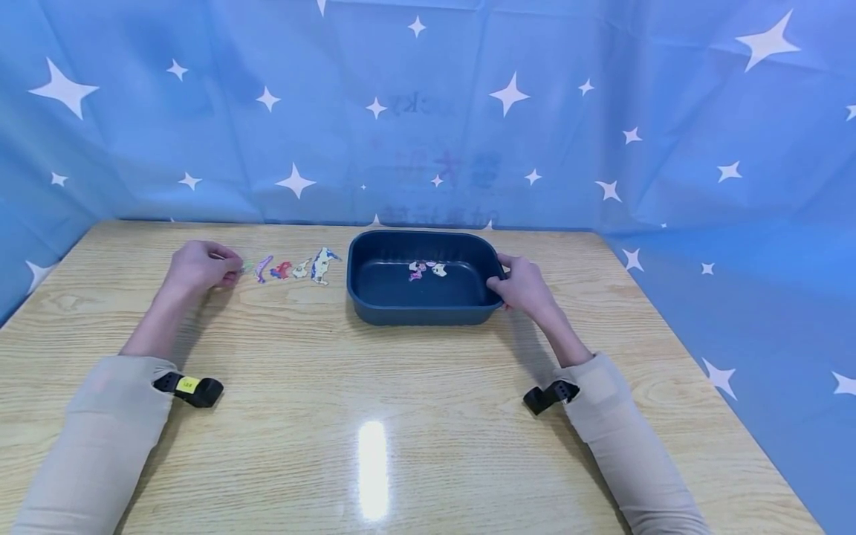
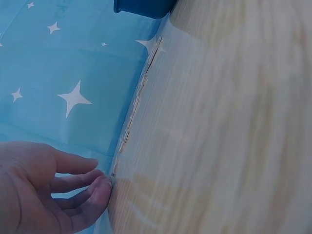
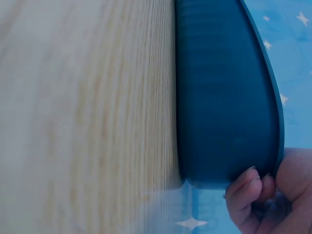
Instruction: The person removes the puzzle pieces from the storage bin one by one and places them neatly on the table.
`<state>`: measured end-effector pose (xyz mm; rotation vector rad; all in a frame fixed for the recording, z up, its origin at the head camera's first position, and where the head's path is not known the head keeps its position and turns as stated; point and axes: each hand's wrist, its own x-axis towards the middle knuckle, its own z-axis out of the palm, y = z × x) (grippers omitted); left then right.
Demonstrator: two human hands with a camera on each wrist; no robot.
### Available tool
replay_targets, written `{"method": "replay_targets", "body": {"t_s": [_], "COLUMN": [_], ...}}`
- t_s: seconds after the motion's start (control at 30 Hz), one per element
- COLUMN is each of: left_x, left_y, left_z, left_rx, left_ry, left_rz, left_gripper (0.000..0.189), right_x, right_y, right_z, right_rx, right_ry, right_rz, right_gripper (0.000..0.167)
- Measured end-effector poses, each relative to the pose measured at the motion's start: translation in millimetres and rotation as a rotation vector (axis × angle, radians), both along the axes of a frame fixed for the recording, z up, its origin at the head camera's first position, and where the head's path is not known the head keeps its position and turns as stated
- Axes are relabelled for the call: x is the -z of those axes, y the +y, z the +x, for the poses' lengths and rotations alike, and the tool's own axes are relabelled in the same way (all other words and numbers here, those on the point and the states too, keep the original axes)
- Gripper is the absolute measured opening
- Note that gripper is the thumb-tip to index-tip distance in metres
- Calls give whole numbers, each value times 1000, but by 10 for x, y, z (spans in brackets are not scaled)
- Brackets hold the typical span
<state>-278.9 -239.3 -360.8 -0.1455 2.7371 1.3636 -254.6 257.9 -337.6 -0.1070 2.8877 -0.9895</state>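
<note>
Dark blue and round-cornered, the rectangular basin (image 1: 421,316) sits near the far edge of the pale wood-grain bench (image 1: 287,416), and the right hand (image 1: 527,288) has its right end, thumb over the rim, fingers (image 3: 243,192) curled against the outer wall; a firm hold, that one! Inside, on the basin floor, lie a small pink-and-white flat cutout (image 1: 416,272) and a cream flat cutout with dark marks (image 1: 439,270), side by side; out to the left runs a row: a tall white-and-blue flat cutout (image 1: 322,266) nearest the basin, then a small cream flat cutout (image 1: 300,270), a red-and-blue flat cutout (image 1: 281,270), a slender purple flat cutout (image 1: 262,269); and at the row's far left end, the left hand (image 1: 203,266), fingers bent and bunched low at the bench, right beside a tiny greenish flat cutout (image 1: 248,267); whether they pinch it, one cannot tell; behind everything hangs a blue star-printed cloth (image 1: 234,141).
</note>
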Motion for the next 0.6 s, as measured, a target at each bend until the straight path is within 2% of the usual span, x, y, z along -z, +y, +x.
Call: {"method": "replay_targets", "body": {"t_s": [0.2, 0.6], "left_x": [-95, -346], "left_y": [108, 556], "left_z": [47, 128], "left_rx": [23, 97], "left_ry": [67, 167], "left_rz": [-2, 139], "left_gripper": [35, 37], "right_x": [0, -2], "right_y": [2, -20], "right_z": [-3, -3], "right_rx": [1, 1], "right_ry": [-1, -10], "right_rz": [9, 5], "right_gripper": [62, 62]}}
